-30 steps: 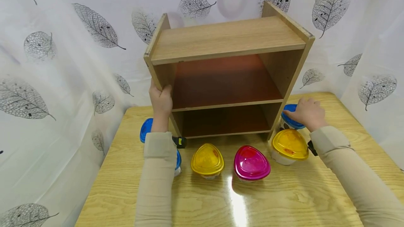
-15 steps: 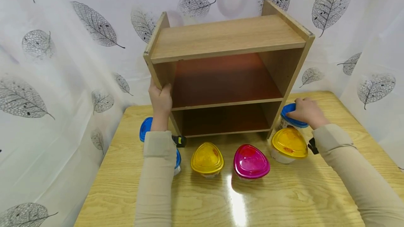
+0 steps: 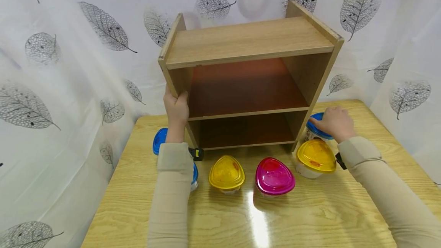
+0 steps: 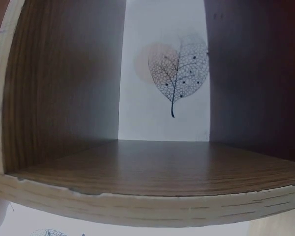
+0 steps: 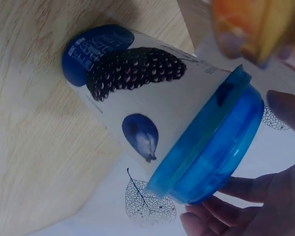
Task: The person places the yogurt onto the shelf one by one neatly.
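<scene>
My left hand (image 3: 176, 106) grips the left side panel of a small wooden shelf unit (image 3: 248, 39), thumb on its front edge. In the left wrist view the shelf's board edge (image 4: 187, 209) fills the foreground, and a bit of that hand shows at lower left. On the right, my right hand (image 3: 334, 123) is at the blue lid of a white tub (image 3: 311, 136). The right wrist view shows the tub (image 5: 182, 108) with berry pictures. Its blue lid (image 5: 211, 147) lies between the spread thumb (image 5: 285, 108) and the fingers (image 5: 226, 209), the thumb slightly apart from it.
A yellow-lidded tub (image 3: 316, 158) stands before the right tub. Another yellow-lidded tub (image 3: 226, 173) and a pink-lidded tub (image 3: 274, 177) stand before the shelf. Two blue lids, one (image 3: 159, 140) farther back and one (image 3: 195, 173) nearer, are partly behind the left arm. A leaf-patterned curtain (image 3: 86, 87) hangs behind.
My right hand moved down and in over the blue lid, then back up slightly, its thumb still near the lid. The left hand and the shelf have hardly moved.
</scene>
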`<control>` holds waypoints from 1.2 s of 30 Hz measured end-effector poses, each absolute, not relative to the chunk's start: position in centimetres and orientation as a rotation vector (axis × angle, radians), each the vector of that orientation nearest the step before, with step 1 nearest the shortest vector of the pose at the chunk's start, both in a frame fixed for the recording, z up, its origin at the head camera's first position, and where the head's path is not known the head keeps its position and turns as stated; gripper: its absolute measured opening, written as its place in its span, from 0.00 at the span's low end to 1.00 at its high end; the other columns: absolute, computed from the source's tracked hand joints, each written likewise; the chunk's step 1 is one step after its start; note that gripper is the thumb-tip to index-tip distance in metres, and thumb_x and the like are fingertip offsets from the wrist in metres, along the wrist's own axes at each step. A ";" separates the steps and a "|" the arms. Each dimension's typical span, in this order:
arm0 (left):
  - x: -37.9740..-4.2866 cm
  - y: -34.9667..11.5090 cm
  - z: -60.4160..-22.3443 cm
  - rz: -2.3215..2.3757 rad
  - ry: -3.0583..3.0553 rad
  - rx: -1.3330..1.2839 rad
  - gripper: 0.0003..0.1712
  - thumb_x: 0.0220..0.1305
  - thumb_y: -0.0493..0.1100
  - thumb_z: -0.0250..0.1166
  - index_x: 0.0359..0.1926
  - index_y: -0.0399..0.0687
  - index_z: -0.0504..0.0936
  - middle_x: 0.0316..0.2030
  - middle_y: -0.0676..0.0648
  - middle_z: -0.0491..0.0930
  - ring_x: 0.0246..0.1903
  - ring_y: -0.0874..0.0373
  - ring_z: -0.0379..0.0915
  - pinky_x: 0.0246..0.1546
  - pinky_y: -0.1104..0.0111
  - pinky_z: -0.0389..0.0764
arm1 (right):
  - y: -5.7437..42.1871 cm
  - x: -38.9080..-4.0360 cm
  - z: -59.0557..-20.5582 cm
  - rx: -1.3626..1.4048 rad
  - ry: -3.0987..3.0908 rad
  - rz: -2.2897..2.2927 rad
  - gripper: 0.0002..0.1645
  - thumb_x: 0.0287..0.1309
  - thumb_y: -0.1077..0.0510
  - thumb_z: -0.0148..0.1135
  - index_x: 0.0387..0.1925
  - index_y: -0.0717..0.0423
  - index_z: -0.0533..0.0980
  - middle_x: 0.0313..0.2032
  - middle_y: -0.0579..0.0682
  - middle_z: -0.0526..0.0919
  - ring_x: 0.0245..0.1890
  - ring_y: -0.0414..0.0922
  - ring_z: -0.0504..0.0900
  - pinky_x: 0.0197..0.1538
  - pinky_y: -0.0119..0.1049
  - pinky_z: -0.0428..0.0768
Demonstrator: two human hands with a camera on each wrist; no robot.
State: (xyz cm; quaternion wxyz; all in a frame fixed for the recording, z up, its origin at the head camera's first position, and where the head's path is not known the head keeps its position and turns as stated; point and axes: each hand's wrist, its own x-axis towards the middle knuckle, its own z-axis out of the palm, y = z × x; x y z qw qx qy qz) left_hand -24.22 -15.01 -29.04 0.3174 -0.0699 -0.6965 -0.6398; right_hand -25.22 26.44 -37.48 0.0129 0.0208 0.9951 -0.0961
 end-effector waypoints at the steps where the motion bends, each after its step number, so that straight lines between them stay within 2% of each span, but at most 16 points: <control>1: -24.2 -15.0 -29.1 -1.682 -1.837 -0.182 0.27 0.49 0.27 0.47 0.55 0.31 0.65 0.47 0.35 0.71 0.47 0.50 0.67 0.49 0.67 0.67 | 26.5 -25.2 -37.4 0.063 3.093 -0.296 0.59 0.45 0.24 0.43 0.42 0.83 0.63 0.39 0.79 0.62 0.39 0.70 0.61 0.36 0.63 0.69; 9: -24.2 -15.1 -29.1 -1.665 -1.830 -0.180 0.28 0.48 0.27 0.47 0.55 0.31 0.65 0.48 0.36 0.72 0.48 0.51 0.67 0.50 0.68 0.67 | 26.5 -25.6 -36.8 -0.058 3.047 -0.347 0.46 0.51 0.36 0.52 0.41 0.82 0.64 0.38 0.78 0.64 0.38 0.68 0.62 0.39 0.61 0.67; 18: -24.2 -15.1 -29.1 -1.669 -1.843 -0.173 0.27 0.49 0.27 0.47 0.55 0.32 0.65 0.48 0.37 0.71 0.48 0.51 0.67 0.50 0.67 0.67 | 26.7 -25.9 -36.4 -0.139 2.997 -0.450 0.44 0.49 0.45 0.56 0.51 0.83 0.59 0.46 0.80 0.60 0.44 0.69 0.61 0.45 0.62 0.66; 23: -24.2 -15.1 -29.0 -1.674 -1.839 -0.178 0.28 0.49 0.27 0.47 0.56 0.32 0.65 0.48 0.36 0.71 0.48 0.51 0.67 0.50 0.67 0.67 | 26.6 -25.7 -36.8 -0.030 3.061 -0.438 0.49 0.51 0.35 0.49 0.51 0.80 0.58 0.46 0.79 0.59 0.43 0.69 0.59 0.41 0.63 0.66; 28: -24.2 -15.0 -28.9 -1.687 -1.836 -0.181 0.27 0.50 0.27 0.46 0.55 0.31 0.64 0.48 0.36 0.71 0.48 0.51 0.67 0.50 0.67 0.67 | 26.6 -25.5 -37.1 0.047 3.088 -0.370 0.56 0.48 0.27 0.44 0.45 0.81 0.60 0.40 0.78 0.61 0.39 0.68 0.59 0.37 0.62 0.67; 36: -24.3 -15.0 -29.0 -1.703 -1.842 -0.176 0.28 0.50 0.26 0.46 0.56 0.32 0.64 0.49 0.36 0.71 0.49 0.50 0.66 0.51 0.67 0.66 | 26.4 -25.4 -37.1 0.043 3.062 -0.420 0.50 0.49 0.33 0.52 0.43 0.83 0.61 0.39 0.78 0.61 0.37 0.68 0.59 0.37 0.62 0.67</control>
